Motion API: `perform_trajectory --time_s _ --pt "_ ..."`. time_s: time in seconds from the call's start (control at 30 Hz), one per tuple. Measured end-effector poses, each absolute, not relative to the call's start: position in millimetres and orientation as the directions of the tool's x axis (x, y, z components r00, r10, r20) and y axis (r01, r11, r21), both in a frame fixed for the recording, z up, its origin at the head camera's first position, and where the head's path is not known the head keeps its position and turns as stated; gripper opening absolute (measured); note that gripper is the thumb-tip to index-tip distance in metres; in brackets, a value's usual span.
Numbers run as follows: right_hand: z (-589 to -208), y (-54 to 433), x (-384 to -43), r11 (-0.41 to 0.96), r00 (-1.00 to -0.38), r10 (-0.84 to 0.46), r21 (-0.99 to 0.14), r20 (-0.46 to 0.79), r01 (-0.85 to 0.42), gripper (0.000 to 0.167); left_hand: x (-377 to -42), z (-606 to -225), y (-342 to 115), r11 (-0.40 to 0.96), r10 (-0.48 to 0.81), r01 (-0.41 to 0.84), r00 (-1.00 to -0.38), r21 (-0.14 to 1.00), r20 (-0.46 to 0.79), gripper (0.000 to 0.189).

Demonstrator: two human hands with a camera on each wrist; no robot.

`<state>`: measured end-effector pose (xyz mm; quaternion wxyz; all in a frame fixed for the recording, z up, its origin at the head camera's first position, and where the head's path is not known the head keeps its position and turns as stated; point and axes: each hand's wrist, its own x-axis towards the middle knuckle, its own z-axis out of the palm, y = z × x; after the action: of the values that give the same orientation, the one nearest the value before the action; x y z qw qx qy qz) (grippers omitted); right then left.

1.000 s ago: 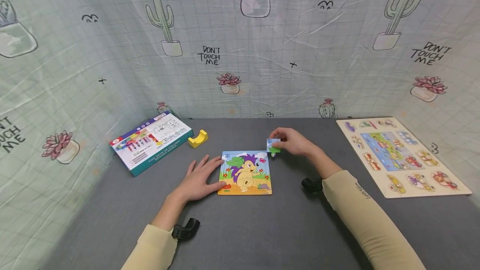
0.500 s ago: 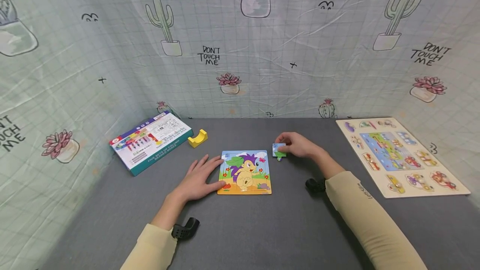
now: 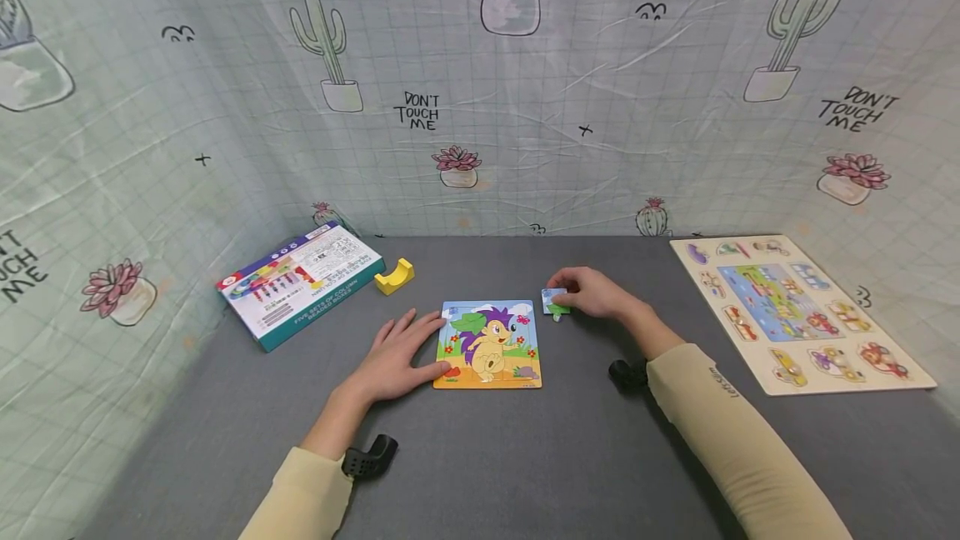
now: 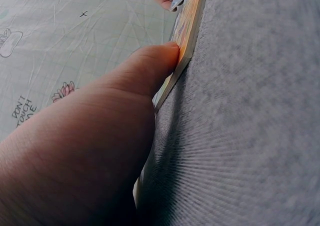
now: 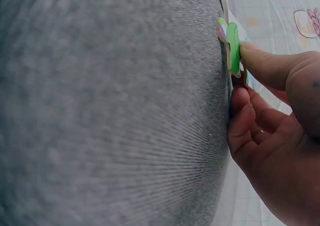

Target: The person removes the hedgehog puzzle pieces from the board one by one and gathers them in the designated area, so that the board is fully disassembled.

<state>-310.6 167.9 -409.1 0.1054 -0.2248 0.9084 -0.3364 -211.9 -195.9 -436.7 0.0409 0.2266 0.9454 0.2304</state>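
Observation:
A square jigsaw puzzle (image 3: 491, 340) with a purple-spined hedgehog picture lies flat in the middle of the table. My left hand (image 3: 397, 361) rests along its left side with fingers spread, the thumb touching its lower left corner; the left wrist view shows that thumb (image 4: 157, 61) against the board's edge. Just off the puzzle's upper right corner, my right hand (image 3: 588, 290) pinches a small blue-and-green jigsaw piece (image 3: 553, 302) between thumb and fingers. Close over the grey table, the piece shows a green face (image 5: 233, 51) in the right wrist view; the fingers hide part of it.
At the back left lies a flat toy box (image 3: 303, 282), with a yellow curved block (image 3: 395, 277) beside its right end. A wooden puzzle board (image 3: 802, 315) with pictures lies at the right. A patterned cloth (image 3: 480, 90) hangs behind the table.
My right hand has drawn the jigsaw piece a little to the right and toward me, away from the puzzle's upper right corner. My left hand has stayed in place.

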Motion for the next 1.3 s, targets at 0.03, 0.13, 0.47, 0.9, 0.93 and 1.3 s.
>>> perform_trajectory --time_s 0.03,0.13,0.47,0.9,0.93,1.3 --pt "-410 168 -311 0.676 -0.875 -0.483 -0.651 -0.038 -0.345 0.023 -212 -437 -196 0.792 0.447 0.411 -0.894 0.451 0.028 0.078" --pt "-412 168 -310 0.682 -0.865 -0.501 -0.628 -0.029 -0.374 0.024 -212 -439 -196 0.791 0.452 0.417 -0.891 0.447 0.032 0.078" --pt "-409 167 -304 0.697 -0.846 -0.53 -0.599 -0.061 -0.394 0.048 -213 -441 -196 0.8 0.447 0.418 -0.894 0.429 0.037 0.077" --pt "-407 168 -298 0.717 -0.848 -0.523 -0.579 -0.08 -0.388 0.051 -212 -439 -197 0.795 0.455 0.429 -0.889 0.428 0.044 0.076" --pt "-407 168 -298 0.719 -0.848 -0.525 -0.574 -0.077 -0.392 0.051 -212 -439 -197 0.796 0.456 0.43 -0.889 0.426 0.045 0.076" --pt "-409 168 -298 0.719 -0.851 -0.521 -0.572 -0.069 -0.394 0.051 -211 -439 -198 0.792 0.459 0.436 -0.887 0.428 0.053 0.076"
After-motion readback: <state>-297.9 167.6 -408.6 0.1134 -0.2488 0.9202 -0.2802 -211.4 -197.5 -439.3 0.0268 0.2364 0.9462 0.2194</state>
